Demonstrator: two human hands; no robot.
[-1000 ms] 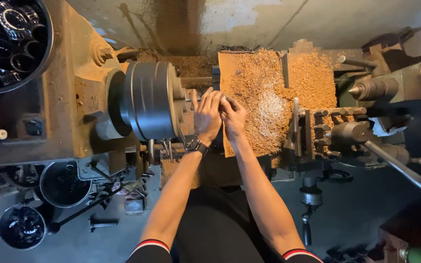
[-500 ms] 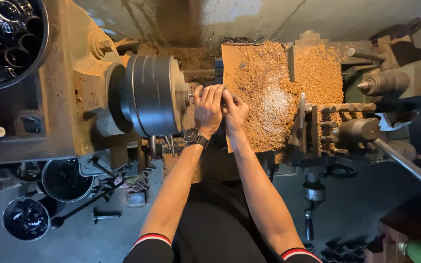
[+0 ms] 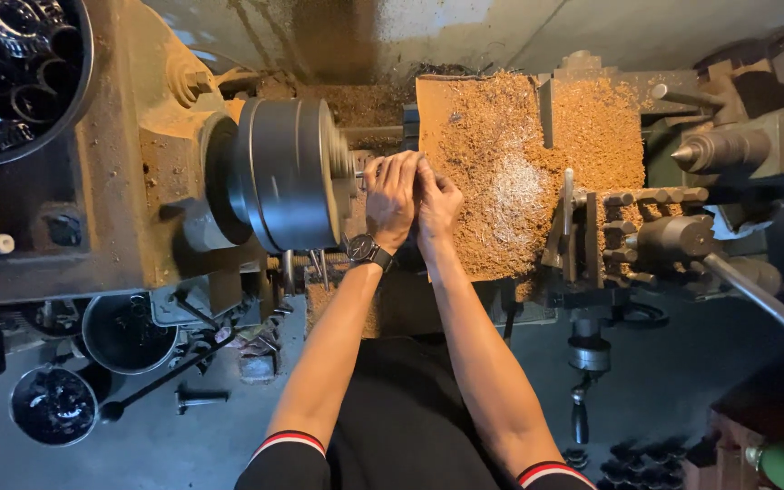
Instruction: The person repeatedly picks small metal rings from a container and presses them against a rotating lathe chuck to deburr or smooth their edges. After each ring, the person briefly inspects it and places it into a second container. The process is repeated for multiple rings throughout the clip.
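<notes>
I look down on a metal lathe. Its big grey chuck (image 3: 288, 172) sits left of centre. My left hand (image 3: 392, 195), with a black wristwatch (image 3: 367, 250) on the wrist, and my right hand (image 3: 437, 204) are pressed together right beside the chuck's face. Their fingers curl around something at the chuck that the hands hide. The carriage (image 3: 519, 172), thick with brown metal chips, lies just right of my hands.
The tool post (image 3: 628, 231) and a long handle (image 3: 759, 299) stand to the right, the pointed tailstock centre (image 3: 705, 152) behind them. A round bin of dark ring parts (image 3: 11, 73) is top left. Two black buckets (image 3: 124, 331) (image 3: 52, 404) sit on the floor.
Both hands stay at the chuck; the fingers have closed more tightly together. The view has shifted slightly.
</notes>
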